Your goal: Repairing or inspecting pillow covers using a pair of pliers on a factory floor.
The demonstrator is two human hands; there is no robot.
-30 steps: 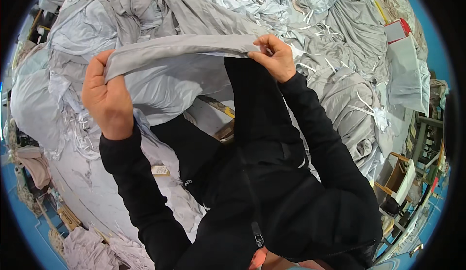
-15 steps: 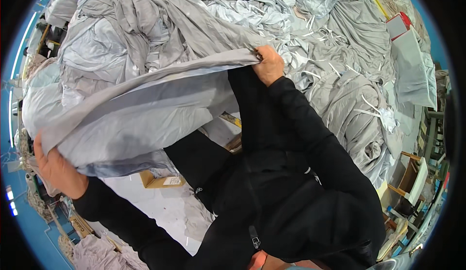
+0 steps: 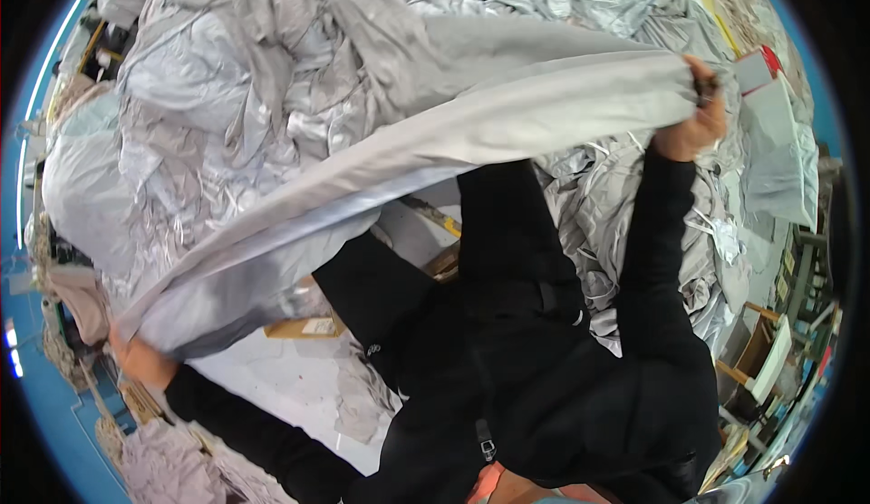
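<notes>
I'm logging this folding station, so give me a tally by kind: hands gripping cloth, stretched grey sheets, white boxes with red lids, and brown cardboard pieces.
Hands gripping cloth: 2, left hand and right hand
Stretched grey sheet: 1
White box with red lid: 1
Brown cardboard piece: 1
Total: 5

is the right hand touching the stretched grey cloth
Touching. The head view shows the right hand pinching one end of the stretched grey cloth, fingers closed on its edge.

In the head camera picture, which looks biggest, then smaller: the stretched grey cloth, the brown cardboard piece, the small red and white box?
1. Stretched grey cloth, biggest by far.
2. Brown cardboard piece.
3. Small red and white box; it lies farther away, so its place against the cardboard is unsure.
</notes>
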